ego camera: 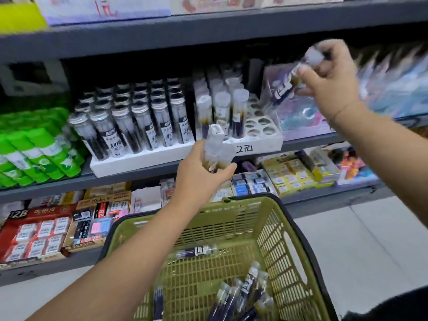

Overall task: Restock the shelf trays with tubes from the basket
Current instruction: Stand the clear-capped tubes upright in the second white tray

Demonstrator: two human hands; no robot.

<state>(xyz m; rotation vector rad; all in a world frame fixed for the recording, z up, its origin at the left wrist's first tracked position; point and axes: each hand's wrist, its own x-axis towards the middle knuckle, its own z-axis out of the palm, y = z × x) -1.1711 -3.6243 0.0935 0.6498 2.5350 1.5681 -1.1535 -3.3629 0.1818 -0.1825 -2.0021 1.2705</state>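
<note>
1. Shelf point(129, 178): the stocked level runs across in front of both hands. The left hand is at its front edge; the right hand is raised above it.

2. Basket point(231, 218): it sits below both forearms, nearer to me than either hand. The loose tubes point(247, 288) lie on its floor, under the right forearm.

3. Tray point(261, 141): this white holed block stands just beyond the left hand and below-left of the right hand. A few standing tubes point(238, 112) fill its side nearest the left hand. The empty holes point(259, 126) lie toward the right hand.

4. Left hand point(201, 174): its fingers are curled round a bundle of tubes point(216, 147), caps up, held in front of the tray as a reserve.

5. Right hand point(333, 75): its thumb and fingers pinch the single tube point(286, 85) near the cap. The tube body slants down toward the tray. This region is motion-blurred, so I cannot read finer finger placement.

Step in hand, as I judge it: insertion, with the tray part filled and stock remaining in the basket.

The next move calls for the following:
- Bring the single tube upright.
- Line its lower end over an empty hole.
- Lower it straight until it seats.
- Draw a fresh tube from the bundle.
</note>
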